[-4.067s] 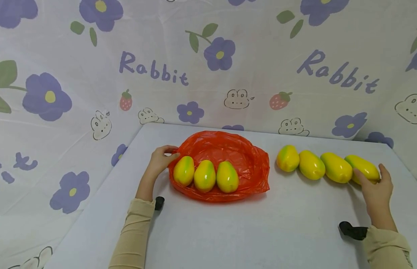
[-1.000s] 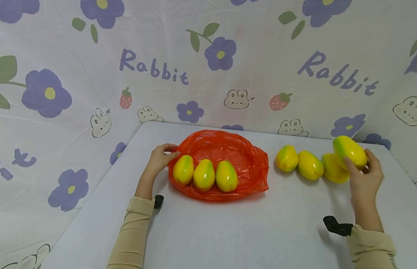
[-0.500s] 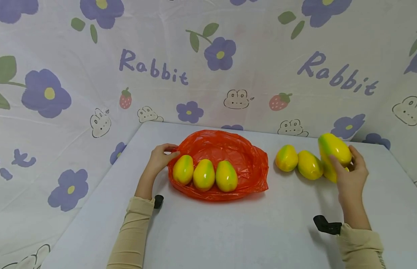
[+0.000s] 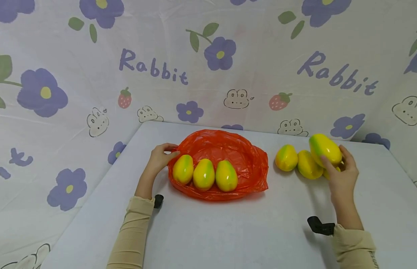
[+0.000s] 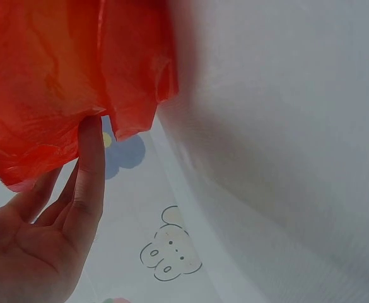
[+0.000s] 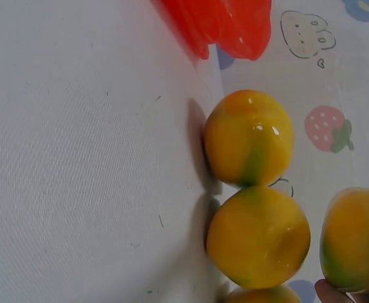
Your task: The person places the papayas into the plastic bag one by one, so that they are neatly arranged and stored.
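Note:
My left hand (image 4: 158, 158) pinches the left rim of an open red plastic bag (image 4: 250, 157); in the left wrist view its fingers reach up against the red plastic (image 5: 45, 82). Three yellow-green papayas sit in a row along the bag's near side, the middle papaya (image 4: 204, 174) between two others. On the right, my right hand (image 4: 344, 179) grips a papaya (image 4: 326, 150) raised off the table. Below and left of it lie three more, the leftmost papaya (image 4: 287, 158), a second papaya (image 4: 310, 165) and one mostly hidden behind the hand.
Everything rests on a white table (image 4: 228, 231). A patterned cloth (image 4: 255, 67) hangs behind it and along the left side. Black wrist mounts (image 4: 320, 226) stick out from both sleeves. The bag's right end stands a little apart from the row of papayas.
My right hand has lifted the rightmost papaya from the row and carried it leftward, over the other papayas. The left hand keeps its hold on the bag, and the bag has hardly moved.

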A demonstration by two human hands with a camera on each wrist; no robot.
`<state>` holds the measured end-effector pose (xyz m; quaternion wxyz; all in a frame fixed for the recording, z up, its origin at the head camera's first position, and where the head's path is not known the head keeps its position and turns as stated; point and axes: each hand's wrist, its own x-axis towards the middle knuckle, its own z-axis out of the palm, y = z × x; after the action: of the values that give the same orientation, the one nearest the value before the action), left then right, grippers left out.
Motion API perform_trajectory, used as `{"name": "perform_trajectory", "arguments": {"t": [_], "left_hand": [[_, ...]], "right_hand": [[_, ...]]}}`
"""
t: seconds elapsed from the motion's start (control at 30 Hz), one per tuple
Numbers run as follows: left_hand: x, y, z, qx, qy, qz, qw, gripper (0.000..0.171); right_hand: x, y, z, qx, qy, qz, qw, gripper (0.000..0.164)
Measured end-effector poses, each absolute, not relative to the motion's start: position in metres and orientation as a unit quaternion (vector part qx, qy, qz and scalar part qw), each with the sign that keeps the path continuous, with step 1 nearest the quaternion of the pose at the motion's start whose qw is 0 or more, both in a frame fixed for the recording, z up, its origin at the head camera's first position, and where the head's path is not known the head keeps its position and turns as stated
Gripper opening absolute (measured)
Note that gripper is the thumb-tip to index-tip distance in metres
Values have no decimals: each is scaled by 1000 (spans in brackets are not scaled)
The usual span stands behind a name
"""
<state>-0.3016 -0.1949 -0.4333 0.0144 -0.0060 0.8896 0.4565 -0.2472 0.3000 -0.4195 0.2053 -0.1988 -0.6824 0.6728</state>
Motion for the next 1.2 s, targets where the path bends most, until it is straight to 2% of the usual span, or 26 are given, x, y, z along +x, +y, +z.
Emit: {"name": "perform_trajectory", "arguments": {"t": [0.43,0.67,1.2], "left_hand": [[-303,-196,-434,-8,889,457,19,43],[-303,-195,-433,-12,889,458,22,42],[-301,-196,-432,-11,886,464,27,42]], "right_hand": [[-245,281,-418,-175,-731,627,207,62],[-244,273,-420,-164,-739,629,177,64],[-234,246,-419,-132,-775,599,148,66]]}}
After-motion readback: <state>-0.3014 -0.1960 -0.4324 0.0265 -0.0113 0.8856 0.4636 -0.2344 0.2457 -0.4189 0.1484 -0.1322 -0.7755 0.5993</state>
